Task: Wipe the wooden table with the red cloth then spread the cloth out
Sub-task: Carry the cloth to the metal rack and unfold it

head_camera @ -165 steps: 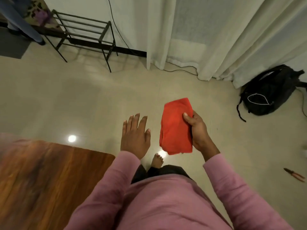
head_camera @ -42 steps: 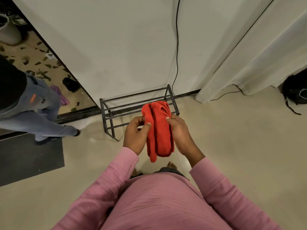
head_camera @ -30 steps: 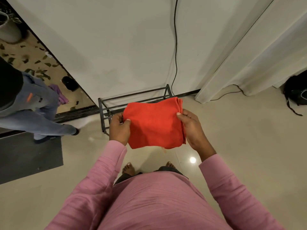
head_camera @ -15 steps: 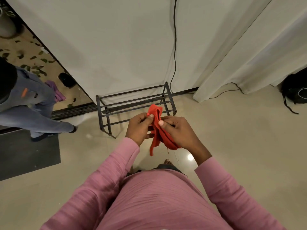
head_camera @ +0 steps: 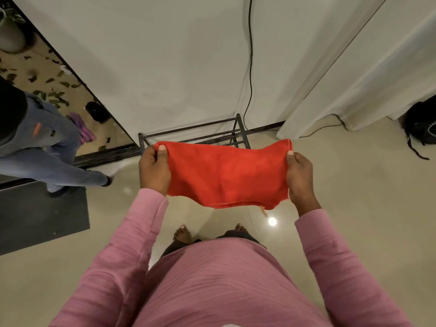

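Note:
The red cloth [head_camera: 225, 174] hangs stretched wide in the air in front of my body, above the pale floor. My left hand [head_camera: 153, 171] pinches its upper left corner between thumb and fingers. My right hand [head_camera: 299, 175] pinches its upper right corner the same way. The cloth sags a little along its top edge and a small tag dangles from its lower right. The wooden table is out of view.
A low black metal rack [head_camera: 195, 135] stands against the white wall just beyond the cloth. A person in grey trousers [head_camera: 47, 149] stands at the left by a dark mat [head_camera: 40, 215]. White curtains [head_camera: 354, 79] and a black backpack [head_camera: 420, 126] are at the right.
Half a second ago both hands held the cloth bunched together; they have moved apart and pulled it out wide and flat between them.

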### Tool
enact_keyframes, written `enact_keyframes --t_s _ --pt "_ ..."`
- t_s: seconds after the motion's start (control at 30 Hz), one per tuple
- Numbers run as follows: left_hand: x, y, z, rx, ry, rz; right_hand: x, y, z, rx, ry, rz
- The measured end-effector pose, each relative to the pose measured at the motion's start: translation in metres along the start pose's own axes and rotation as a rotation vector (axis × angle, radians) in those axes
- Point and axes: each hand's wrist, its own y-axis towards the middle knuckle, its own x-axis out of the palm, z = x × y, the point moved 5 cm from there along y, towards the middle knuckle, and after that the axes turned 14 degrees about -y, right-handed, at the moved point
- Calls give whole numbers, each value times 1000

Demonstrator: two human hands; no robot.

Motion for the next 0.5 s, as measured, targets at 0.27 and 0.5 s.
enact_keyframes --t_s 0.27,0.5 --pt "-3 6 -1 -30 122 17 7 -10 -30 -169 98 -195" --pt "34 -18 -8 -79 67 -167 42 -33 -68 -285 154 -383"
